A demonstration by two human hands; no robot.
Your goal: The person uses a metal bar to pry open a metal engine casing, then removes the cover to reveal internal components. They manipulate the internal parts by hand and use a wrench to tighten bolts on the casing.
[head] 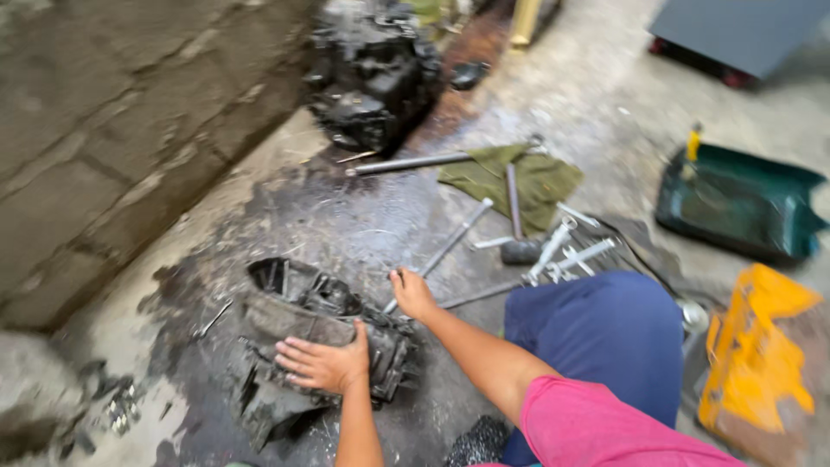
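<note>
L hand (322, 363) on engine casing (294, 303), R hand (412, 294) at rod (439, 253)

The person wears a short pink sleeve (596, 424) on the right arm, plain and without print, ending above the elbow. The leg is covered by dark blue trousers (605, 337) of smooth cloth, also plain. Both forearms are bare, with no watch, bracelet or gloves. The left hand (324, 363) and the right hand (413, 294) are bare, and their fingers carry no rings.
</note>
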